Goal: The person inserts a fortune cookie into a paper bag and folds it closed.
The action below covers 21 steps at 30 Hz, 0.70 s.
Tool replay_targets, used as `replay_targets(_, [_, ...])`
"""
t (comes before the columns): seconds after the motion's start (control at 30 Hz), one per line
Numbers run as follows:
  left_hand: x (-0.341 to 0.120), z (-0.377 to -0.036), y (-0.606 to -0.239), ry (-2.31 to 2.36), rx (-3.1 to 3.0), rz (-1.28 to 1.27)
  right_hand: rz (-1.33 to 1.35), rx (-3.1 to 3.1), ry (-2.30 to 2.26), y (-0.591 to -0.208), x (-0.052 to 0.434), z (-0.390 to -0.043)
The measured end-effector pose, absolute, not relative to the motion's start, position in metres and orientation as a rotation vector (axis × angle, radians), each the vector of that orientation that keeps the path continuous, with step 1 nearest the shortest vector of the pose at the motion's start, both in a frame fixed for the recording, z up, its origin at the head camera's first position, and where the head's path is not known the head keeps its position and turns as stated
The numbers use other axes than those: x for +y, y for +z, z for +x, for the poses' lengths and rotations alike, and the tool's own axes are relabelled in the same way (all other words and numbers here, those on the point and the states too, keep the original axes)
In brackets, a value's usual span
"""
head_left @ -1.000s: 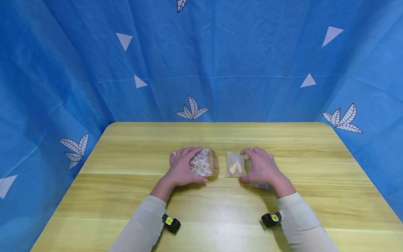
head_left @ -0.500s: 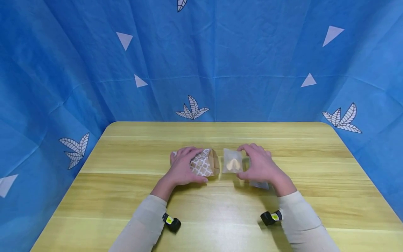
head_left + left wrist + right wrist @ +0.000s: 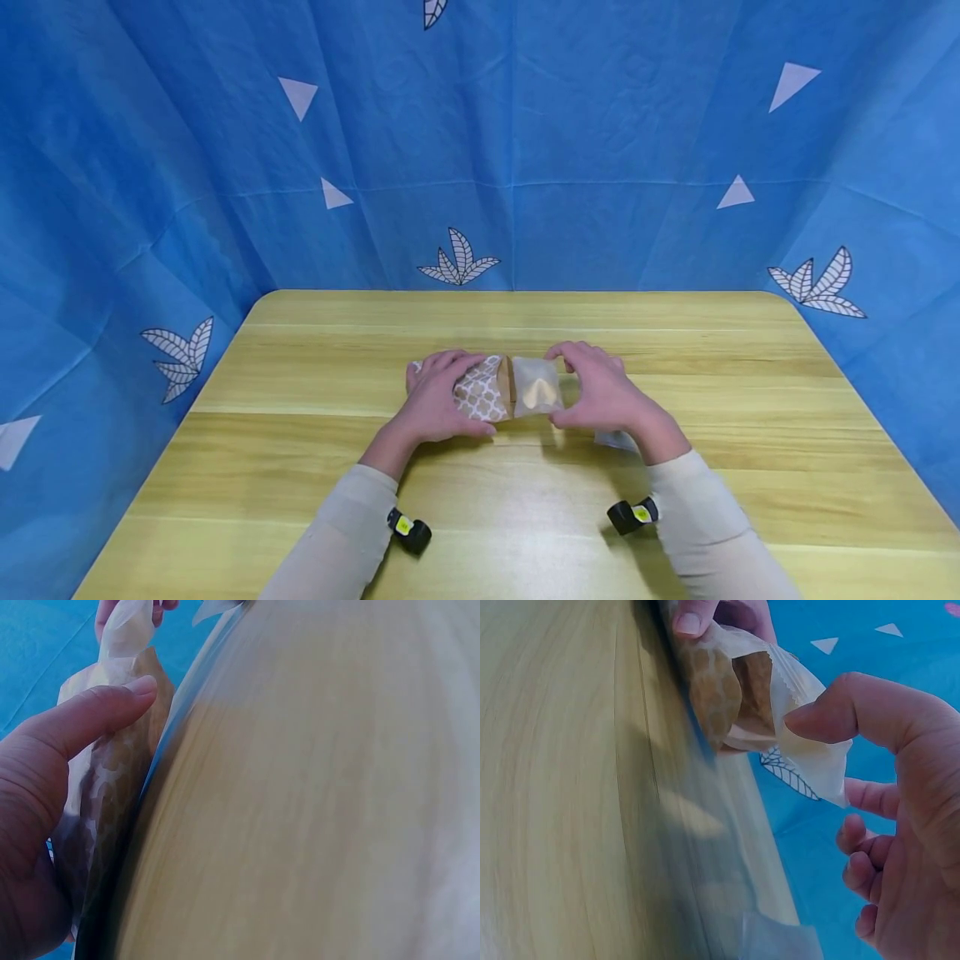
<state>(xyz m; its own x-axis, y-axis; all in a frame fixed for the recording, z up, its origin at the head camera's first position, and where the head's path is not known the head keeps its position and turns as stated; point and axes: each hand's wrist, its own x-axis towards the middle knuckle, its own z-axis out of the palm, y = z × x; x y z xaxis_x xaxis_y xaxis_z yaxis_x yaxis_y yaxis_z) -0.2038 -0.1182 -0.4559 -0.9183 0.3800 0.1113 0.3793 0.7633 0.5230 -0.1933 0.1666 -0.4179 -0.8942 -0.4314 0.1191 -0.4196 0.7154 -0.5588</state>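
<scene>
My left hand (image 3: 431, 407) grips a brown paper bag (image 3: 480, 393) with a white lattice print, its mouth facing right and standing open. In the left wrist view the thumb (image 3: 112, 709) lies along the bag's side. My right hand (image 3: 600, 396) pinches the right end of a wrapped fortune cookie (image 3: 537, 393), a tan folded shape in a translucent packet. The packet's left edge is right at the bag's mouth. In the right wrist view the wrapper (image 3: 817, 761) overlaps the opening, and the bag's brown inside (image 3: 756, 686) shows.
Another clear packet (image 3: 617, 439) lies on the wooden table (image 3: 712, 350), partly hidden under my right wrist. A blue patterned curtain (image 3: 600, 125) hangs behind and beside the table. Each wrist wears a small black camera (image 3: 411, 533).
My right hand has picked up the wrapped fortune cookie and moved it left to the bag's mouth. More of the other packet's surroundings show. The left hand and bag have stayed in place.
</scene>
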Motion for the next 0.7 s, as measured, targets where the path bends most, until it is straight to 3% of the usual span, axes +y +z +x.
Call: replay_targets(0.7, [-0.118, -0.204, -0.458, 0.867, 2.952, 0.638, -0.715, 2.844, -0.955, -0.429, 0.156, -0.205])
